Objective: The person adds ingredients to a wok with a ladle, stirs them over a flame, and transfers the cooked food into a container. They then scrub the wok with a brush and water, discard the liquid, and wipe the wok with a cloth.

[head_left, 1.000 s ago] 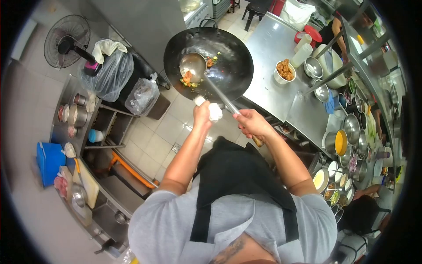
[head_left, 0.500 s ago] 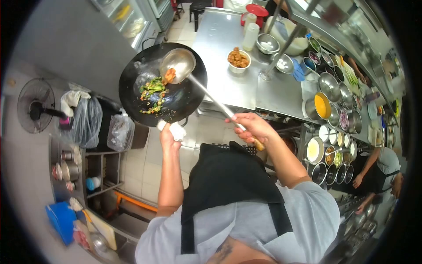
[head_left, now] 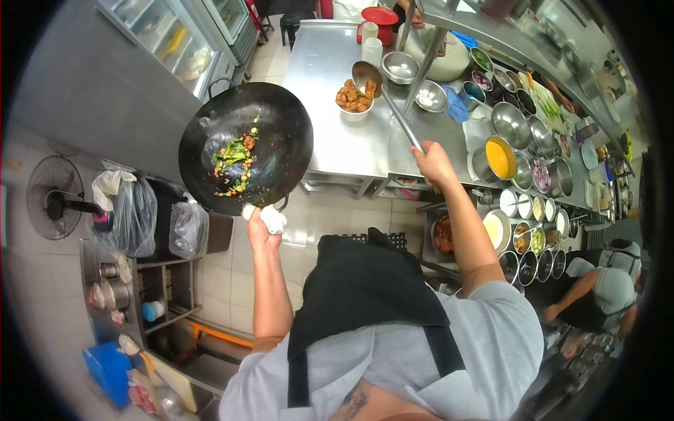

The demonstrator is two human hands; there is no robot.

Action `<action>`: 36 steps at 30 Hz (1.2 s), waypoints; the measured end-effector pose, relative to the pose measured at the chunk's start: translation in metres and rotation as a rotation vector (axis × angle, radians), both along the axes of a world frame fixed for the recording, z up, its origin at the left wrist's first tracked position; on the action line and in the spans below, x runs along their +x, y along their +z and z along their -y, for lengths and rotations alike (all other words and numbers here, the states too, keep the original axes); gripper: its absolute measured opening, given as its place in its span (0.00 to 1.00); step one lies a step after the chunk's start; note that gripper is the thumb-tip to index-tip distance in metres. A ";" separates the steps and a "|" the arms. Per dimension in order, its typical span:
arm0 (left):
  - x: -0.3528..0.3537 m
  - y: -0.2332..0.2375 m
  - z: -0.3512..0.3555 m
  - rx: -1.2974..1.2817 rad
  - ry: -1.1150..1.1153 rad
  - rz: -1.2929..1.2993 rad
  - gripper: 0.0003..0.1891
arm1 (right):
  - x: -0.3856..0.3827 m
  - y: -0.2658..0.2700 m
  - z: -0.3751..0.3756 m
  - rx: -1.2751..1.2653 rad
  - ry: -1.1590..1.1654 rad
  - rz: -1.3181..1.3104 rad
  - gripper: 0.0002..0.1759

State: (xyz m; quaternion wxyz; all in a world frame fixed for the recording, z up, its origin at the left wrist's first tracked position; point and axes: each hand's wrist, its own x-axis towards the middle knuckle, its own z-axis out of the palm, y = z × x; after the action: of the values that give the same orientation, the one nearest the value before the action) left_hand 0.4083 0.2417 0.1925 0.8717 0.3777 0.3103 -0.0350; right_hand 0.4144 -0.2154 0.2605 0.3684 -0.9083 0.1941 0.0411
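My left hand (head_left: pixel 264 234) is closed around a white cloth (head_left: pixel 272 219) at the near handle of a black wok (head_left: pixel 288 133). The wok is held up off the floor, left of the steel table. Chopped greens and bits of red and yellow food (head_left: pixel 235 161) lie in it. My right hand (head_left: pixel 433 163) grips the long handle of a ladle (head_left: pixel 368 74). The ladle's bowl is tipped at the right rim of a white bowl (head_left: pixel 356 115), which is heaped with browned, sauced pieces of food (head_left: pixel 353 95).
The steel table (head_left: pixel 330 56) carries squeeze bottles (head_left: pixel 372 50), steel bowls (head_left: pixel 401 68) and a red scale (head_left: pixel 379 24). A pot of orange liquid (head_left: pixel 500 158) and several ingredient tubs stand at the right. Another person (head_left: pixel 597 295) works at far right. A fan (head_left: pixel 56 196) stands left.
The ladle has swung right from over the wok to the white bowl. A brown piece is gone from its lip. The wok has shifted slightly left and down in view.
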 end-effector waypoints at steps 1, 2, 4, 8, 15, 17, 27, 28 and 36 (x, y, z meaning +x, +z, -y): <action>-0.001 0.000 0.001 -0.008 -0.001 0.002 0.09 | -0.007 0.047 -0.030 0.091 -0.102 -0.096 0.19; -0.001 0.001 0.002 -0.008 0.000 0.004 0.09 | -0.009 0.037 -0.029 0.091 -0.102 -0.094 0.19; -0.001 0.000 0.006 -0.022 -0.023 0.028 0.09 | -0.008 0.004 -0.025 -0.084 -0.039 0.083 0.19; -0.003 0.000 0.012 -0.043 -0.030 0.066 0.09 | -0.017 0.012 -0.046 -0.124 -0.055 0.125 0.16; 0.002 0.007 0.024 -0.021 0.009 0.055 0.07 | -0.026 -0.024 -0.046 -0.118 -0.073 0.263 0.16; 0.001 -0.003 0.020 -0.043 -0.007 0.080 0.10 | -0.029 -0.038 -0.045 -0.119 -0.084 0.292 0.16; 0.011 -0.006 0.023 -0.073 -0.065 0.119 0.09 | -0.037 -0.037 -0.044 -0.072 -0.095 0.184 0.23; 0.011 -0.004 0.022 -0.083 -0.047 0.106 0.08 | -0.041 -0.040 -0.044 -0.066 -0.081 0.186 0.23; 0.010 0.013 0.036 0.044 -0.009 0.115 0.06 | -0.042 0.023 -0.087 0.385 0.000 0.024 0.22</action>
State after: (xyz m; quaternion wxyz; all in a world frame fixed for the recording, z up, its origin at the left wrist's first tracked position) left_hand 0.4180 0.2062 0.2056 0.8793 0.3997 0.2587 -0.0104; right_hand 0.3728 -0.1282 0.2838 0.5378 -0.8213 0.1782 0.0665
